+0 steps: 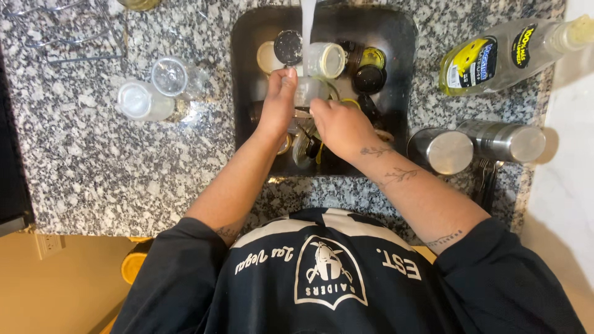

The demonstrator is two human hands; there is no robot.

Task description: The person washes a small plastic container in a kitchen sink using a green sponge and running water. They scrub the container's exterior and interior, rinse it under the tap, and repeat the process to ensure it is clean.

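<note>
Over the dark sink (247, 37), my left hand (278, 102) grips a clear glass jar (307, 91) held under the running water stream (307, 25). My right hand (339, 124) is at the jar's mouth, fingers against or inside it; what it holds is hidden. Several jars and round lids lie in the basin, among them a clear jar on its side (327, 60), a black lid (369, 78) and a speckled dark lid (288, 47).
Two clear glass jars (143, 100) (176, 77) rest on the granite counter (124, 173) left of the sink. A clear soap bottle (507, 52) lies at the right, with two steel cups (445, 149) (507, 141) below it. A wire rack (55, 31) sits far left.
</note>
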